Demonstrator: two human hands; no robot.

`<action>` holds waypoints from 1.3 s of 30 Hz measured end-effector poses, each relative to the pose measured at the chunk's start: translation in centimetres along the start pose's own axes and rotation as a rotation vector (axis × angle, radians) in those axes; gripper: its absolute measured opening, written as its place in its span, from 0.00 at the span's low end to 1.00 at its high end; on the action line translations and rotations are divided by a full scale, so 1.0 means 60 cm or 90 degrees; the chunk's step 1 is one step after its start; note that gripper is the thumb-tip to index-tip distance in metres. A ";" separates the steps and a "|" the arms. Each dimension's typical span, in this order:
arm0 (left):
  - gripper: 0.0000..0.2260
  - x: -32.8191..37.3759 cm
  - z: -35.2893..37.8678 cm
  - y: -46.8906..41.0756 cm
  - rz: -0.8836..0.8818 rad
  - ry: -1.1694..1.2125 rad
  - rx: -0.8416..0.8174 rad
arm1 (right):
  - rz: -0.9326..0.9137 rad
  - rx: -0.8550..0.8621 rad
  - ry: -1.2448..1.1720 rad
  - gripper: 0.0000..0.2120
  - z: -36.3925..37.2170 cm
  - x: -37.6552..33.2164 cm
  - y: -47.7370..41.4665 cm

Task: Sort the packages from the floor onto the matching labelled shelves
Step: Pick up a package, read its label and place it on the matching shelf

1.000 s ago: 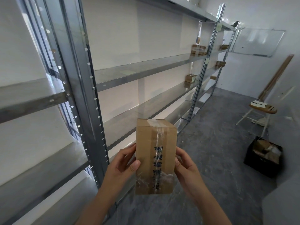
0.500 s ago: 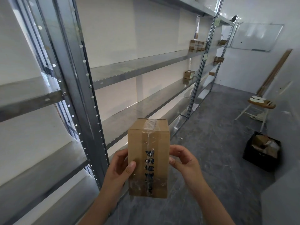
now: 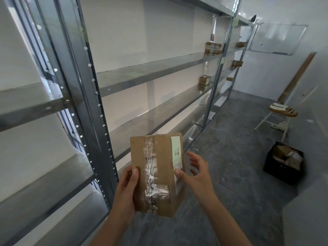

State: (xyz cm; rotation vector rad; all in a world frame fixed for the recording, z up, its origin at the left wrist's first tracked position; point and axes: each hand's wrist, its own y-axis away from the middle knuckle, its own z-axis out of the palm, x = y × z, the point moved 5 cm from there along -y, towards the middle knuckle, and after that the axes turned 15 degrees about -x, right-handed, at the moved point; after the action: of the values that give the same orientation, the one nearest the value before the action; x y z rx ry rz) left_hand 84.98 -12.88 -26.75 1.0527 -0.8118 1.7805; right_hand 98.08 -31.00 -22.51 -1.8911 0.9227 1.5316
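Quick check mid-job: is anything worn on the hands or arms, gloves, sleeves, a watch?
Nothing worn that shows. The left hand and right hand are bare: no gloves, rings or watch. Both forearms are bare to the frame's edge, no sleeves in view.

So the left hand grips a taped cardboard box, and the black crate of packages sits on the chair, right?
No. The black crate sits on the floor, apart from the chair, not on it. The head view shows this. The left hand does grip the taped cardboard box.
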 end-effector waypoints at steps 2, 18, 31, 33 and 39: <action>0.19 -0.001 -0.002 -0.001 -0.009 0.006 0.000 | 0.041 -0.018 0.003 0.49 0.006 0.003 -0.002; 0.15 0.019 -0.023 -0.001 0.074 -0.220 0.110 | 0.076 -0.060 -0.111 0.30 0.019 -0.002 0.011; 0.20 0.015 -0.014 0.012 0.015 -0.174 0.136 | 0.043 -0.078 -0.113 0.13 0.017 -0.013 0.009; 0.23 0.008 -0.014 0.011 -0.016 -0.136 0.107 | 0.035 -0.084 -0.109 0.14 0.016 -0.016 0.011; 0.29 -0.012 -0.024 0.010 -0.079 -0.081 0.052 | 0.047 -0.076 -0.107 0.17 0.006 -0.001 0.016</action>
State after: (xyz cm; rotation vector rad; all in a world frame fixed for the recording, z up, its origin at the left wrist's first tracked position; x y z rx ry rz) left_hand 84.12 -12.15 -28.05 1.2539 -0.7386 1.6665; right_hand 97.09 -31.31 -22.52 -1.7927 0.8511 1.7952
